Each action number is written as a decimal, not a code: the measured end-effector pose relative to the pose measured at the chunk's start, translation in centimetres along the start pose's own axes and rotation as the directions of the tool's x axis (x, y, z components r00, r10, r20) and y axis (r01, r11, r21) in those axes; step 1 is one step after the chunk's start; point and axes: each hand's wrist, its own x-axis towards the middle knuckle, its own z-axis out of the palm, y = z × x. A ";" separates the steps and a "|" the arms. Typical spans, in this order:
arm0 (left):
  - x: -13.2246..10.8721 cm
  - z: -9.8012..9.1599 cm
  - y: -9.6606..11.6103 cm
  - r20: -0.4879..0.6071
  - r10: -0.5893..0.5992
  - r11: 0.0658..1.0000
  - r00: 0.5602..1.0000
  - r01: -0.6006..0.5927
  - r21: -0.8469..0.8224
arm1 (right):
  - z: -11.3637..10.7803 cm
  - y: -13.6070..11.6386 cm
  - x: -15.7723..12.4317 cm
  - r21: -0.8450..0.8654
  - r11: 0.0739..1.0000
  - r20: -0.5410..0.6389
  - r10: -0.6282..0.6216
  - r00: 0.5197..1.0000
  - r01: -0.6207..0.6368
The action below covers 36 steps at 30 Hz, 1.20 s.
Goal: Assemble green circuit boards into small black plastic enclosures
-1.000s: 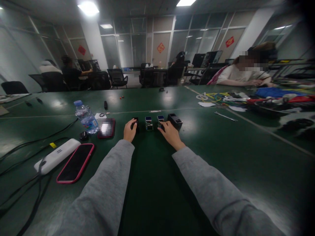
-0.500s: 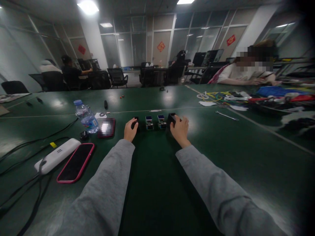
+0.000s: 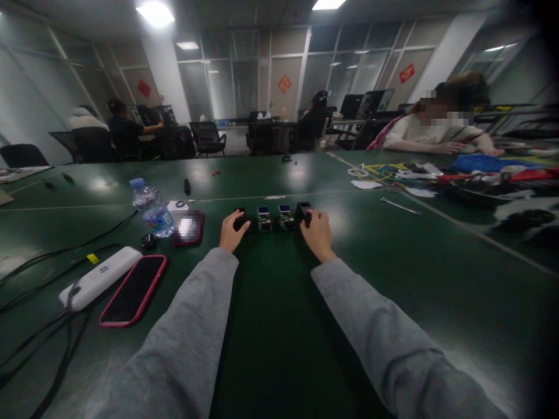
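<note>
A row of small objects stands on the green table (image 3: 279,326) ahead of me. My left hand (image 3: 231,231) is closed round a small black box (image 3: 240,219) at the row's left end. Two small modules with blue tops (image 3: 264,217) (image 3: 285,215) stand between my hands, untouched. My right hand (image 3: 318,233) is closed on a black open-topped box (image 3: 303,210) at the right end. Both my arms are in grey sleeves.
To the left lie a red-cased phone (image 3: 133,289), a white power bank (image 3: 99,276) with cables, a water bottle (image 3: 151,207) and a second red phone (image 3: 188,227). A wrench (image 3: 400,206) and cluttered wires lie right, where a person (image 3: 432,131) sits. Others sit at far desks.
My right hand left the right blue-topped module, moved right and closed on the black open-topped box. My left hand stayed on its small black box.
</note>
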 end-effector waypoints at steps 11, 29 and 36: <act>0.4 0.4 -0.7 -0.014 0.007 1.000 1.000 -0.007 -0.023 | 0.0 0.0 -0.1 0.037 0.999 0.014 -0.024 1.000 0.024; 0.7 0.4 -1.3 0.031 0.047 0.997 0.998 -0.045 -0.055 | 0.6 0.9 0.9 0.254 0.946 -0.048 0.220 0.974 -0.201; 0.7 0.5 -1.3 0.013 0.096 0.995 0.995 -0.096 -0.022 | 0.9 1.4 1.1 0.304 0.936 -0.082 0.209 0.974 -0.176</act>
